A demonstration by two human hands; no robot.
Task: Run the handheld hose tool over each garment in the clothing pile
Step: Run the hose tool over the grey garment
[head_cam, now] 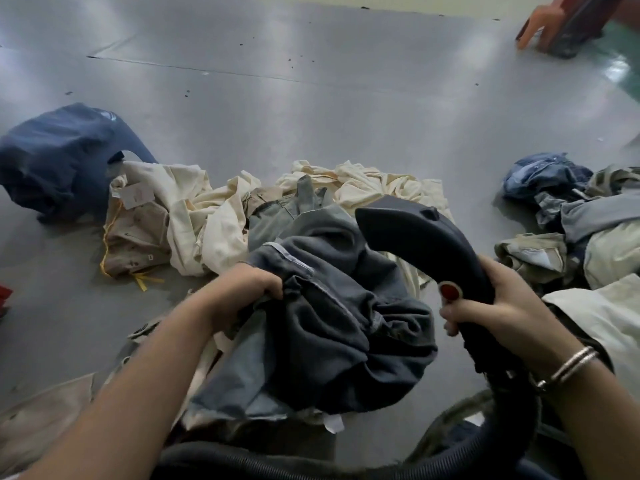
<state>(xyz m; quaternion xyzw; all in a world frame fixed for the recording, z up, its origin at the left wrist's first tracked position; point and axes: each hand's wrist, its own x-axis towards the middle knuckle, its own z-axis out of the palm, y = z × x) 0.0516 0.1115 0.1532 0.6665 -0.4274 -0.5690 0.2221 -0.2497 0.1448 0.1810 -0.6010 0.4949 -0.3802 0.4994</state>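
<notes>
My left hand [249, 285] grips a bunched fold of a dark grey denim garment [332, 327], lifted in front of me above the pile. My right hand [498, 306] holds the curved black handle of the hose tool [426, 240], just below its red button [450, 291]. The tool's head points left and sits above the garment's upper right edge. Its ribbed black hose [450, 455] loops under my right forearm along the bottom of the view. Cream and beige garments [207, 209] lie on the grey floor behind the denim piece.
A dark blue garment [59, 157] lies at the far left. A second heap of blue, grey and cream clothes [581, 216] is at the right. An orange plastic stool [543, 26] stands at the top right. The grey floor [311, 98] stretches beyond the piles.
</notes>
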